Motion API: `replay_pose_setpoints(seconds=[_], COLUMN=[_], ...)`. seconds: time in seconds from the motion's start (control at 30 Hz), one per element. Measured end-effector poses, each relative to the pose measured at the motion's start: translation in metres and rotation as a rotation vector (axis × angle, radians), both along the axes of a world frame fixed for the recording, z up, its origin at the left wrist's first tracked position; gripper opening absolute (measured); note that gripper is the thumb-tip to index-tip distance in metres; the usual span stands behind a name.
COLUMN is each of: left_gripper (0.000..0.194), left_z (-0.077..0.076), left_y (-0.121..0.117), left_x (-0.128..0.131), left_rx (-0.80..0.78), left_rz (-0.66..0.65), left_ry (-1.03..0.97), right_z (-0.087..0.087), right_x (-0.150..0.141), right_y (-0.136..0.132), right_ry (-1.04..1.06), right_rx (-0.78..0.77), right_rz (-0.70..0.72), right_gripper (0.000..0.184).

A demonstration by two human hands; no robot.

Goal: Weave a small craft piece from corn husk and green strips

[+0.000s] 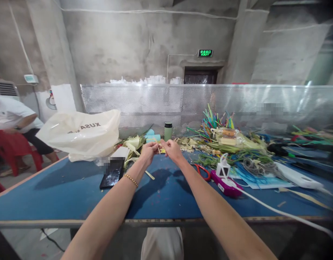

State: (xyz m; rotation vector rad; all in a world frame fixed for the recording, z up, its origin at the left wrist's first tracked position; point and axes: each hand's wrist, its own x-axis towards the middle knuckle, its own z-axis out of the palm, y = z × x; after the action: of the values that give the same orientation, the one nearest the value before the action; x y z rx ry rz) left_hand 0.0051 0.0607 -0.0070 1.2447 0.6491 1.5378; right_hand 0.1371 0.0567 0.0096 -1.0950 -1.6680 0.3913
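Note:
My left hand and my right hand are raised over the middle of the blue table, fingertips close together. Both are closed in a pinch on a thin pale strip, which looks like straw or leaf. Its exact shape between the fingers is too small to make out. Just beyond my hands stand a green bottle with a black lid and a light blue object. Pale green leaf strips lie beside my left hand. Red-handled scissors rest to the right of my right forearm.
A large cream plastic bag and a dark tablet or phone are on the left. To the right lie a purple power strip with a white plug, cords, coloured pipe-cleaner-like stems and a white device. A perforated metal screen stands behind.

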Motion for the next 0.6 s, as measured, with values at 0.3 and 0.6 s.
replay_pose_setpoints(seconds=[0.3, 0.6], left_gripper=[0.027, 0.035], left_z=[-0.005, -0.008], left_y=[-0.011, -0.014], left_x=[0.005, 0.011], left_rx=[-0.022, -0.001], left_rz=[-0.138, -0.059], left_ry=[0.003, 0.042], right_z=[-0.017, -0.023], right_x=[0.007, 0.007], right_y=[0.003, 0.007], right_ry=[0.027, 0.043], right_rx=[0.086, 0.056], right_rz=[0.132, 0.133], right_gripper=[0.037, 0.040])
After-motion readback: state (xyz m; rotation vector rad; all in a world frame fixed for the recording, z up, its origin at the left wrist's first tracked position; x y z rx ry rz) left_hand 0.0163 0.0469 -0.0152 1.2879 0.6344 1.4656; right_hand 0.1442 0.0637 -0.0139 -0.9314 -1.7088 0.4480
